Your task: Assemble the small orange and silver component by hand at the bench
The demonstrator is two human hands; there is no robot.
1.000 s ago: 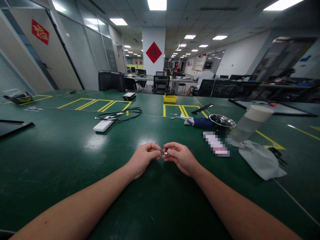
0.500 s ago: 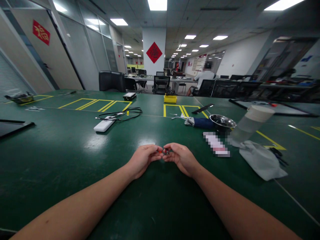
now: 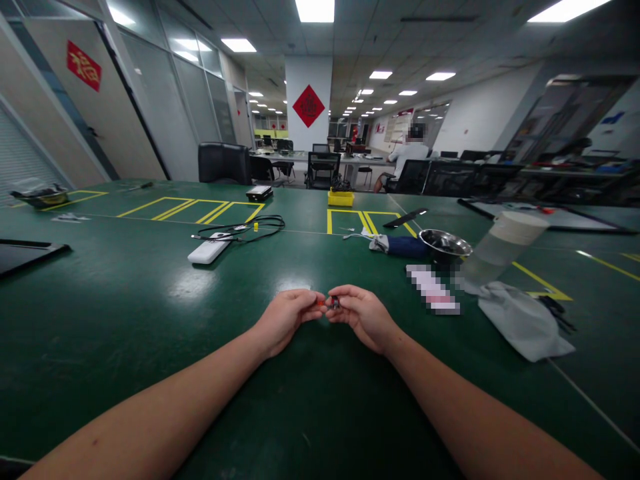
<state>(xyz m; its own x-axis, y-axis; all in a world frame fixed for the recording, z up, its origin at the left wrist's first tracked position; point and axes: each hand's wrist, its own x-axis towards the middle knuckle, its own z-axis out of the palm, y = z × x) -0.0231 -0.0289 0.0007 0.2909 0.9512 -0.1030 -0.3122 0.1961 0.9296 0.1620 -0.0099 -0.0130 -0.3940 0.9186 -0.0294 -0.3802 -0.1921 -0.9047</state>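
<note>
My left hand (image 3: 291, 319) is closed, thumb and fingers pinching a small orange-red piece (image 3: 321, 303). Facing it, my right hand (image 3: 364, 316) is closed on a small dark piece with a shiny metal part (image 3: 335, 303). The fingertips of both hands nearly meet above the green table (image 3: 300, 413). Fingers cover most of both pieces, so their kind is hidden, and I cannot tell whether the two touch.
A white power bank (image 3: 209, 249) with black cables lies ahead left. To the right are a steel bowl (image 3: 445, 245), a tilted-looking plastic jug (image 3: 500, 250), a grey pouch (image 3: 523, 323) and a blurred-out pink item (image 3: 433, 289). A yellow box (image 3: 341, 198) stands farther back.
Both hands stay almost in place. The small dark piece in my right fingers has turned slightly and shows more of its metal part.
</note>
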